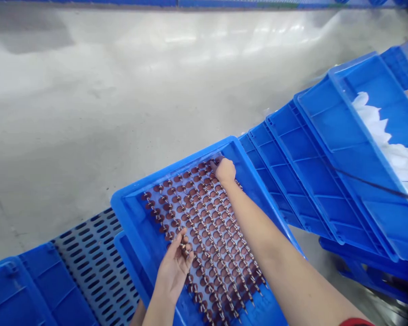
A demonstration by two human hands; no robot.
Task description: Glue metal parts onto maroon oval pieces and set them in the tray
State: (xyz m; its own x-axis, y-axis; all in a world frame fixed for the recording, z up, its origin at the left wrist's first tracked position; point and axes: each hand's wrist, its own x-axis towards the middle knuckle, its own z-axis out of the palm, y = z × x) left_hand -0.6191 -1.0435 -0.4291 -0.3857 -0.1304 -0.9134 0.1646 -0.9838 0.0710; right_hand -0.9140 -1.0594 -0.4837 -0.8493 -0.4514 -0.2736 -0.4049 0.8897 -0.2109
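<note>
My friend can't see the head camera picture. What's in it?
A person's right hand is at the far end of rows of small brown pieces in a blue bin; the left hand, half curled, is at their left side. More blue bins are stacked at right.

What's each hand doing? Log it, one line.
right hand: at brown parts, far corner | left hand: half-curled, seemingly holding some | blue crate: holds parts in rows
</note>
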